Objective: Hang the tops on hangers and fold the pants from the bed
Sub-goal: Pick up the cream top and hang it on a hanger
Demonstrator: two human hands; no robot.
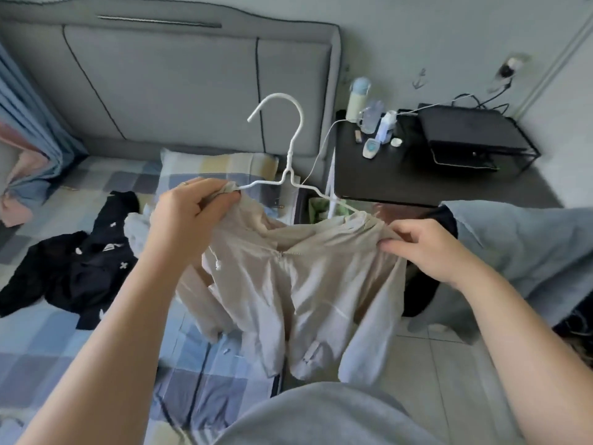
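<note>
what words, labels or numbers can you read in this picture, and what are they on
No text can be read.
The small box on the black table: print too blurred to read.
The white gadget beside it: markings too small.
The dark clothes on the bed: white crosses and shapes, no letters.
The beige jacket and white hanger: no label shows.

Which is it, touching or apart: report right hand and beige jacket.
Touching. Head view shows the right hand pinching the beige jacket at its shoulder.
</note>
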